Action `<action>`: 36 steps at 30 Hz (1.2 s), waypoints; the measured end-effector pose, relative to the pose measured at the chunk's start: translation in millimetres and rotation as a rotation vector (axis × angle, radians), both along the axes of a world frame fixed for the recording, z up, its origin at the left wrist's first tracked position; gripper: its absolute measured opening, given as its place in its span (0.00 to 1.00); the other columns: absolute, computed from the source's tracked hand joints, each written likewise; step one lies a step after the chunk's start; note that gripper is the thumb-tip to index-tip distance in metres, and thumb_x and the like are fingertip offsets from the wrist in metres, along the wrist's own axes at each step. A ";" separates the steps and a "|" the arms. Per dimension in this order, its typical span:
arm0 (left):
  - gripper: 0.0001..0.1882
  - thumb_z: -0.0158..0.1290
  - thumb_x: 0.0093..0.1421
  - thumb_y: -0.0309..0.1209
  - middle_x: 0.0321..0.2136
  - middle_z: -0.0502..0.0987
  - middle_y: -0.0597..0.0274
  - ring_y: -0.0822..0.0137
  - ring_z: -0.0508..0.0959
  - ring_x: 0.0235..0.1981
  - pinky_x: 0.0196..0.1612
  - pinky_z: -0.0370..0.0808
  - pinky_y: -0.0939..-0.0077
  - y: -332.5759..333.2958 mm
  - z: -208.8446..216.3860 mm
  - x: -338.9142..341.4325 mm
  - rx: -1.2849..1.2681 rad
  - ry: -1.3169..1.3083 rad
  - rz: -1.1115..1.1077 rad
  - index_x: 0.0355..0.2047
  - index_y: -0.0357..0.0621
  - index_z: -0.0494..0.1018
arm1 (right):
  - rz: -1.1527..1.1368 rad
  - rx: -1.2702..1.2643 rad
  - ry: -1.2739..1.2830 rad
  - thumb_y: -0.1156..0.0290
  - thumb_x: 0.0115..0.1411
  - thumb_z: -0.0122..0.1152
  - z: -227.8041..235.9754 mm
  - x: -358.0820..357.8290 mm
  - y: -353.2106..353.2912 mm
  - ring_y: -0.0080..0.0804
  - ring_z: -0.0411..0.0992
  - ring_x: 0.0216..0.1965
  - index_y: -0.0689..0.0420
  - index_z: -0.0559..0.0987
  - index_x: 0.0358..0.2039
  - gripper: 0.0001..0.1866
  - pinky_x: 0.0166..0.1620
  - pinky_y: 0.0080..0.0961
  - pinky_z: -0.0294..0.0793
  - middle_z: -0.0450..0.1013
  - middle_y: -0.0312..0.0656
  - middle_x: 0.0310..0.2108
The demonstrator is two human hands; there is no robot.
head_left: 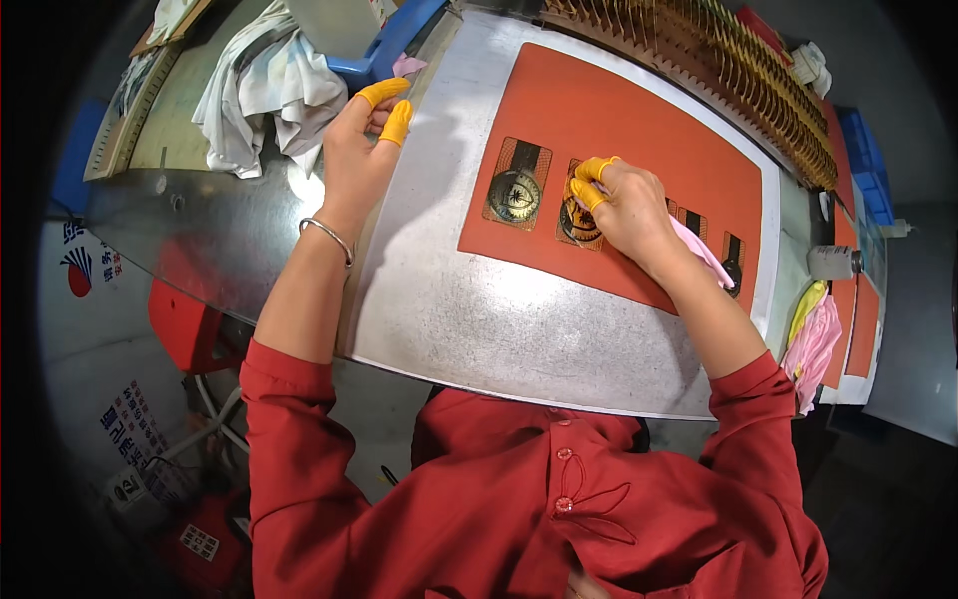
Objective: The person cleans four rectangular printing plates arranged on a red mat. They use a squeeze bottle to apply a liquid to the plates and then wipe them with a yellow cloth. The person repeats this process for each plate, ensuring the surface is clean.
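Note:
An orange-red sheet [619,110] lies on the grey metal tabletop [499,329], with a row of dark, gold-patterned rectangular plates on it. The leftmost plate [515,190] shows a round dial-like design. My right hand [627,205], with yellow finger cots on thumb and forefinger, is bent in a pinch over the second plate [577,225]. A pink cloth [704,252] comes out from under its palm, apparently gripped by the curled fingers. Left of the sheet, my left hand [364,125] is raised, its yellow-capped thumb and forefinger apart with nothing visible between them. A pink scrap [407,66] is just beyond its fingertips.
Brown racks with many slots [699,60] line the far side. White rags [274,90] hang at the left beside a blue bin [394,45]. Toward the right edge are a grey-white bottle [833,262] and pink and yellow cloths [813,334]. A red stool [185,324] stands below left.

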State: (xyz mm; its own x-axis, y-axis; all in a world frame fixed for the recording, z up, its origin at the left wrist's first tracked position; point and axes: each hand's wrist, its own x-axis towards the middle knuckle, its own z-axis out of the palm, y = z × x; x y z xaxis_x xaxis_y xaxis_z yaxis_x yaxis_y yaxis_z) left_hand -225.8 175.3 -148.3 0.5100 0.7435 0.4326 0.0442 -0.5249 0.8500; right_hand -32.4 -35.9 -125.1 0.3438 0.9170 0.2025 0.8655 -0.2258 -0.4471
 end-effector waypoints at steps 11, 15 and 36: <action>0.11 0.52 0.57 0.23 0.28 0.77 0.63 0.78 0.74 0.26 0.30 0.72 0.85 4.8 -4.5 -3.7 -0.067 -0.010 0.047 0.41 0.35 0.73 | 0.101 -0.009 -0.090 0.70 0.51 0.59 -1.2 -8.0 -0.9 0.44 0.72 0.25 0.57 0.80 0.28 0.05 0.30 0.36 0.71 0.73 0.47 0.22; 0.11 0.52 0.57 0.23 0.29 0.77 0.63 0.79 0.74 0.26 0.30 0.72 0.85 5.3 -2.7 -4.3 -0.096 -0.008 0.046 0.41 0.35 0.73 | 0.107 -0.038 -0.143 0.71 0.51 0.58 -5.6 -15.0 -13.5 0.44 0.73 0.25 0.56 0.80 0.28 0.05 0.29 0.35 0.72 0.74 0.47 0.22; 0.13 0.48 0.60 0.22 0.30 0.76 0.63 0.79 0.74 0.27 0.34 0.71 0.87 4.5 3.3 -4.7 -0.116 0.052 0.041 0.45 0.35 0.71 | -0.015 -0.035 -0.199 0.68 0.53 0.59 1.9 -10.7 4.2 0.45 0.72 0.24 0.58 0.78 0.27 0.07 0.29 0.38 0.71 0.72 0.47 0.20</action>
